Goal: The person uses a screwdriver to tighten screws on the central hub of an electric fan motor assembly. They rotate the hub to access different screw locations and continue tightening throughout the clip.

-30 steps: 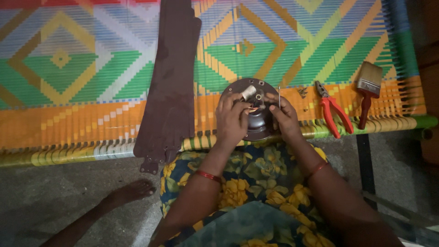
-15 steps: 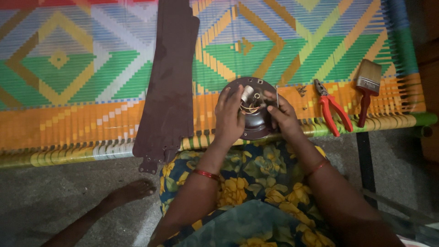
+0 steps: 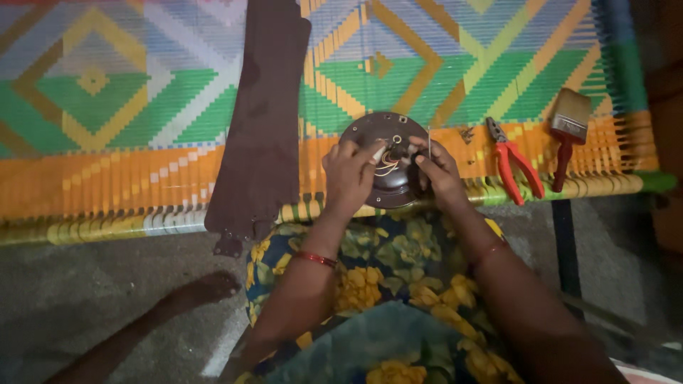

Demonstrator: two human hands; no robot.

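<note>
Head view: I see the round brown motor housing on the woven cot's near edge. My left hand pinches a small white piece over its wires; my right hand grips a thin rod. Brown fan blade lies left, red pliers and brush right.

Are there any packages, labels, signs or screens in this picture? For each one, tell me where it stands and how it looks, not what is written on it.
None in view: no package, label, sign or screen shows.
Only tools and parts lie on the woven cot: a round dark motor housing under both hands, a long brown blade, red-handled pliers and a paintbrush.
</note>
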